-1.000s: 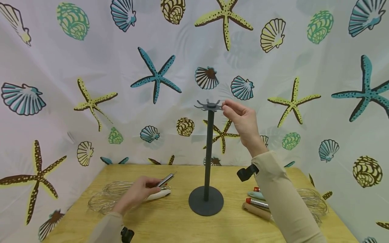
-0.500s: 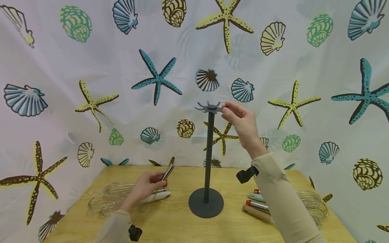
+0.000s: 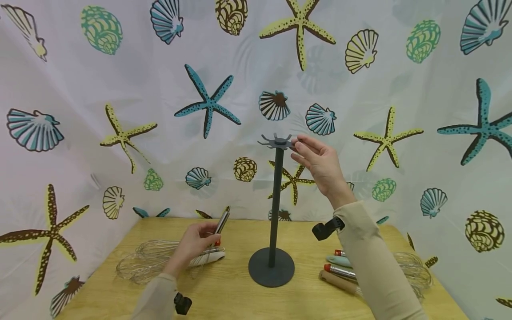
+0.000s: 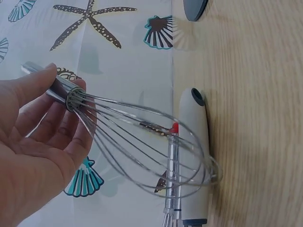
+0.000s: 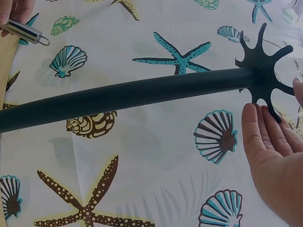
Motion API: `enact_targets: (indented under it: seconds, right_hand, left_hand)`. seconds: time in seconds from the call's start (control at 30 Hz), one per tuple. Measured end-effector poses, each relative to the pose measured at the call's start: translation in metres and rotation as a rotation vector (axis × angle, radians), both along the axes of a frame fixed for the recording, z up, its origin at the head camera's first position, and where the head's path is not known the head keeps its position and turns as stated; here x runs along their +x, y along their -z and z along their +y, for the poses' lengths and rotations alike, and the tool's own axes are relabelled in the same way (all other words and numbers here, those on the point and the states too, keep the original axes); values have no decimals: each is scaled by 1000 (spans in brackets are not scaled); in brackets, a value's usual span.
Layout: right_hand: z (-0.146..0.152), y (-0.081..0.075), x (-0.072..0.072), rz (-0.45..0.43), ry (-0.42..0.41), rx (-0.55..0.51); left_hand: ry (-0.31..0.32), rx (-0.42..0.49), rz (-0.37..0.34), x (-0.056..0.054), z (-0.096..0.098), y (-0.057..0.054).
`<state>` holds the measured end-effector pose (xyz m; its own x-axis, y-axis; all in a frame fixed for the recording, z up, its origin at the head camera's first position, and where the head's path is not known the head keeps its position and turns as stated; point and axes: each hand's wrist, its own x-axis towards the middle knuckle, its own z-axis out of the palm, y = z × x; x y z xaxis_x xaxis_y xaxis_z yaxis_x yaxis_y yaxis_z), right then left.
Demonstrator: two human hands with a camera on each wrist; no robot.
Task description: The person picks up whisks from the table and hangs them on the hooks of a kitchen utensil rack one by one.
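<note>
My left hand [image 3: 197,243] holds a metal whisk [image 4: 63,89] by its steel handle, hanging loop up and wire end pointing down. In the left wrist view its wires overlap a white handle [image 4: 193,151] and a steel handle with a red tip [image 4: 173,156]. A dark utensil stand [image 3: 276,200] rises from a round base in the middle of the table, with a ring of curved hooks [image 5: 262,61] on top. My right hand [image 3: 320,166] is up at those hooks, thumb and fingers pinching a right-hand one. Every hook in view is bare.
More whisks [image 3: 140,266] lie on the left of the wooden table [image 3: 224,298]. On the right lie several others, with a red-tipped steel handle [image 3: 340,270], a pale green handle [image 3: 338,260] and a brown handle [image 3: 338,281]. A shell-patterned cloth [image 3: 248,58] hangs behind.
My left hand has moved slightly right and turned the whisk more upright, its handle now pointing higher. My right hand stays at the hooks, with its lower fingers spread a little more.
</note>
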<state>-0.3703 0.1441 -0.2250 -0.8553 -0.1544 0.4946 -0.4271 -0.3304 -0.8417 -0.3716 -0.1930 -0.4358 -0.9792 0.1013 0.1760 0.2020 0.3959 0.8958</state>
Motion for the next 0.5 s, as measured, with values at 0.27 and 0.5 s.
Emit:
enact_targets:
  seconds: [0.27, 0.5]
  right_hand:
    - [1, -3, 1, -13, 7, -21]
    - [0, -2, 1, -8, -7, -23]
  left_hand:
    - [-7, -10, 10, -1, 1, -11]
    - [-30, 0, 14, -1, 4, -12]
